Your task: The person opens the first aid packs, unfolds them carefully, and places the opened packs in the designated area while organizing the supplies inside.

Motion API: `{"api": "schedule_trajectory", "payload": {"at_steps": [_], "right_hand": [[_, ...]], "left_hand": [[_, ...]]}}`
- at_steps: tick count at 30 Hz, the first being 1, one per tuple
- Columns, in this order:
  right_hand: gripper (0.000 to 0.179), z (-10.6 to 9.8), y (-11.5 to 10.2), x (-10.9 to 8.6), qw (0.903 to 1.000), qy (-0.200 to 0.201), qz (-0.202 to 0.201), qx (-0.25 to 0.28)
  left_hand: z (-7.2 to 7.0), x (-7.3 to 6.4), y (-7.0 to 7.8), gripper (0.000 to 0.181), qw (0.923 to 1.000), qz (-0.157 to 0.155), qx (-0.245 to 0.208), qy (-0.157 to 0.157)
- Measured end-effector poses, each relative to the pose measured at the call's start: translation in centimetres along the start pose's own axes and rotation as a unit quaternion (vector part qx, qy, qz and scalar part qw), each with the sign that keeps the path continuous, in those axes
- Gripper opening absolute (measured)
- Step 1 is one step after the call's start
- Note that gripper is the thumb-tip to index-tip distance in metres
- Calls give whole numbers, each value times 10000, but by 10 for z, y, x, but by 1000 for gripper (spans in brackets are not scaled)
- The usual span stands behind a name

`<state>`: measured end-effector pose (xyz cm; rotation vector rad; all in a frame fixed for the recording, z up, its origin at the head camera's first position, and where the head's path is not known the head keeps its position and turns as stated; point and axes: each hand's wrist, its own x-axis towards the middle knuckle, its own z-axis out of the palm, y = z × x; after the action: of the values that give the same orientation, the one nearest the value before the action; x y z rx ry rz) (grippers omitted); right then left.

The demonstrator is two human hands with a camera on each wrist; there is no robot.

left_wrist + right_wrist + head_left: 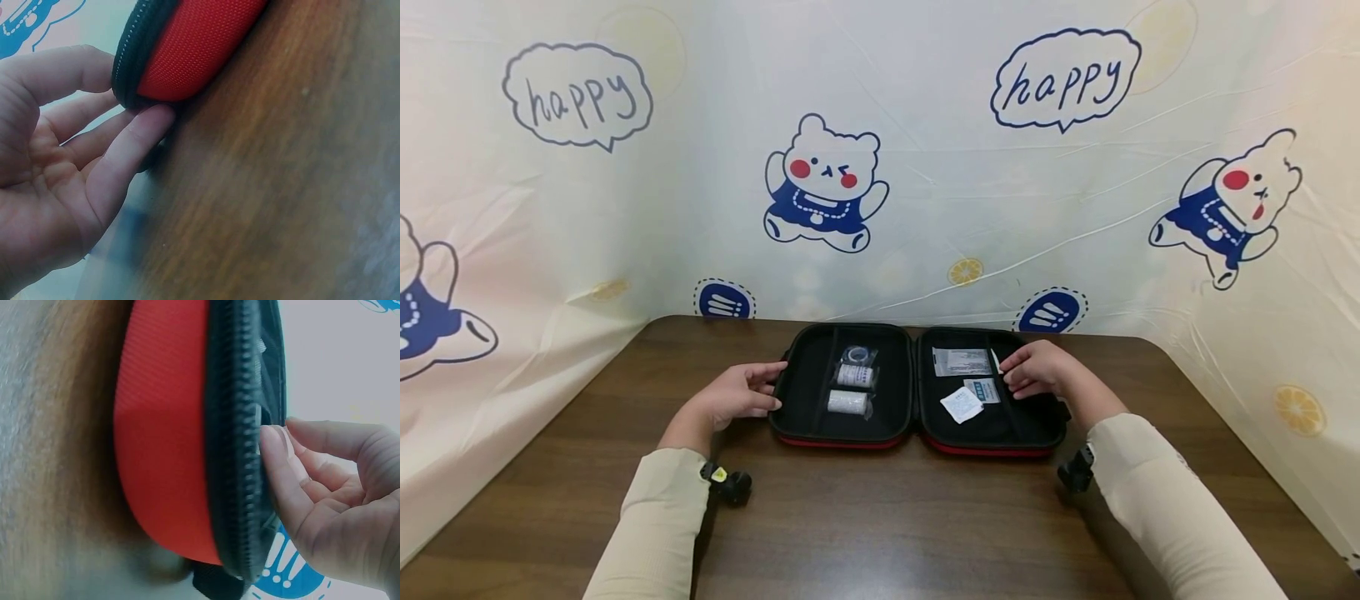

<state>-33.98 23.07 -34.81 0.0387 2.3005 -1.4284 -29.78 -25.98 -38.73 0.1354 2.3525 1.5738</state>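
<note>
An open zippered case [916, 392], black inside and red outside, lies flat on the table. My left hand [745, 396] holds the case's left edge; in the left wrist view the thumb [140, 134] is against the corner by the zipper. My right hand [1037, 371] is over the right half, pinching a thin white item [996, 361] beside the elastic strap. Its kind is unclear, and the fingers hide part of it. Flat packets [962, 362] and a white square sachet [962, 405] lie to the left of this hand.
In the case's left half, wrapped rolls [848, 403] sit under a strap, with a clear bag holding a ring-shaped item [857, 356] above. The brown wooden table [880, 517] stretches in front. A printed cloth [925, 192] hangs behind the table.
</note>
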Motion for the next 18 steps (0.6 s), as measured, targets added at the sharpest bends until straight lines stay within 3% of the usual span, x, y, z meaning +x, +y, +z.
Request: {"api": "schedule_trajectory", "payload": {"at_steps": [18], "right_hand": [[34, 23, -16, -7, 9944, -251, -727, -730]], "left_hand": [[2, -4, 4, 74, 10000, -47, 1, 18]]}}
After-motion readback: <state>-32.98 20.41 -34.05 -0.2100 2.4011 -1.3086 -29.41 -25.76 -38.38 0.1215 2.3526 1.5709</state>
